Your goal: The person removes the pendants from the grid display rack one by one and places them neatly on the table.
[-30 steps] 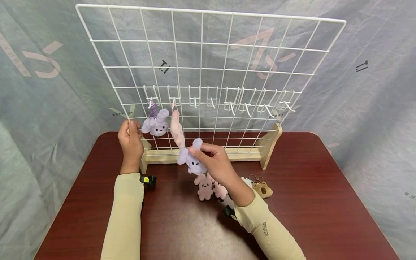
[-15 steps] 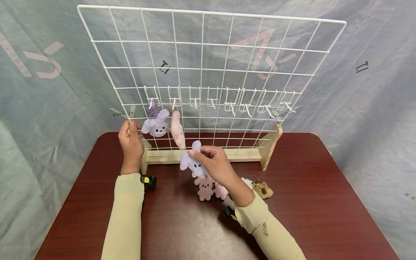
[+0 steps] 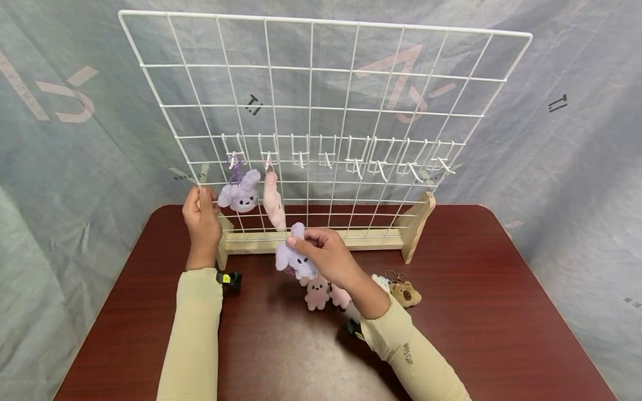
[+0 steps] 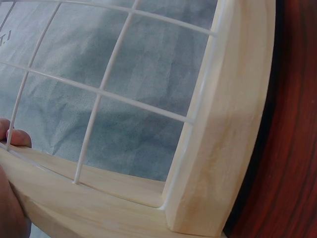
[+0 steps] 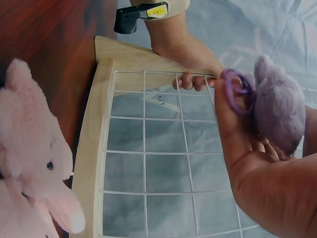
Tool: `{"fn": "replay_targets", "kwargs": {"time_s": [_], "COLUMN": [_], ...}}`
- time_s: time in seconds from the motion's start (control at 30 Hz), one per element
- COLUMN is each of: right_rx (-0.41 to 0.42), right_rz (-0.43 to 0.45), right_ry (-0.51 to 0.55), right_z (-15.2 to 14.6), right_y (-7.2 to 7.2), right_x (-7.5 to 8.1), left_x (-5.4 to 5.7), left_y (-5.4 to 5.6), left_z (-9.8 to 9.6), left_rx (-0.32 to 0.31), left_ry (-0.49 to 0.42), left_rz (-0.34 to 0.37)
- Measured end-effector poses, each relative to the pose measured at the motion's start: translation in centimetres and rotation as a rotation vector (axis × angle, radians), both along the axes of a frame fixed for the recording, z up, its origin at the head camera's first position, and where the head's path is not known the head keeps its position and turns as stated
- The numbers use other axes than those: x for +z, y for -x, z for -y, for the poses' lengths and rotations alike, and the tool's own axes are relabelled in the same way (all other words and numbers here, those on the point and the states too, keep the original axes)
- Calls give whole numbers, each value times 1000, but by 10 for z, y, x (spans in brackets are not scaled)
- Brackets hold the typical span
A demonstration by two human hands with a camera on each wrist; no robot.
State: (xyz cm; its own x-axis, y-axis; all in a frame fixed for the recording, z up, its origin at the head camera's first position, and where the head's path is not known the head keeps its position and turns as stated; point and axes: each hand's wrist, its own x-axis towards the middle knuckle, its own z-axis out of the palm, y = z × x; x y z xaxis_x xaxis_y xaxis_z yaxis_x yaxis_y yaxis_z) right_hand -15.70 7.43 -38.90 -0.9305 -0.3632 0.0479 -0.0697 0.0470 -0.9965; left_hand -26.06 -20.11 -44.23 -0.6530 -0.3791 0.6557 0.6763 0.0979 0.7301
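Right hand (image 3: 326,256): you pinch the lilac bunny (image 3: 292,260)
Left hand (image 3: 203,220): you grip the wooden upright (image 4: 99,208), 9 o'clock
Change: bunny dipped slightly, 5 o'clock of hanging pink plush (image 3: 273,201); apparently still unhung

Pale wooden side piece (image 4: 64,198) gripped by left hand (image 4: 9,213) at lower left; two fingertips (image 4: 20,138) seen over its far edge, behind wire, rest of hand cut off at view's edge. White wire grid (image 4: 100,92) framed by side piece and by thicker wooden beam (image 4: 218,124), joined at corner below. Wrinkled grey-blue cloth (image 4: 148,64) seen through grid, marked with dark lettering at far left. Beam bordered on right by black strip (image 4: 265,119), then reddish-brown worktop (image 4: 299,124).
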Motion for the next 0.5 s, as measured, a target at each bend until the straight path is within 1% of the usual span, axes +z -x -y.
{"fn": "replay_targets", "kwargs": {"time_s": [0.13,0.2,0.27,0.33,0.43,0.5], "right_rx": [61,95,124,136,147,153], "right_rz": [11,1,-30,-71,-98,-83], "right_ry": [-17,-61,-119,-177,-210,-222], "right_z": [-2,-4,-6,-6,-7,-7], "right_y": [1,2,4,5,7,8], "right_x": [-4,-6,-8,-10,-13,-15], "left_x": [1,1,1,1,2,2], "left_y": [0,0,0,0,-1,-1], "left_z": [-1,-1,-1,-2,-2,-2], "left_rx": [-9,-15,-19,-18,-12,-9], "left_ry": [-15,-35,-40,-38,-30,-26], "left_rz": [-7,-6,-4,-1,1,-1]}}
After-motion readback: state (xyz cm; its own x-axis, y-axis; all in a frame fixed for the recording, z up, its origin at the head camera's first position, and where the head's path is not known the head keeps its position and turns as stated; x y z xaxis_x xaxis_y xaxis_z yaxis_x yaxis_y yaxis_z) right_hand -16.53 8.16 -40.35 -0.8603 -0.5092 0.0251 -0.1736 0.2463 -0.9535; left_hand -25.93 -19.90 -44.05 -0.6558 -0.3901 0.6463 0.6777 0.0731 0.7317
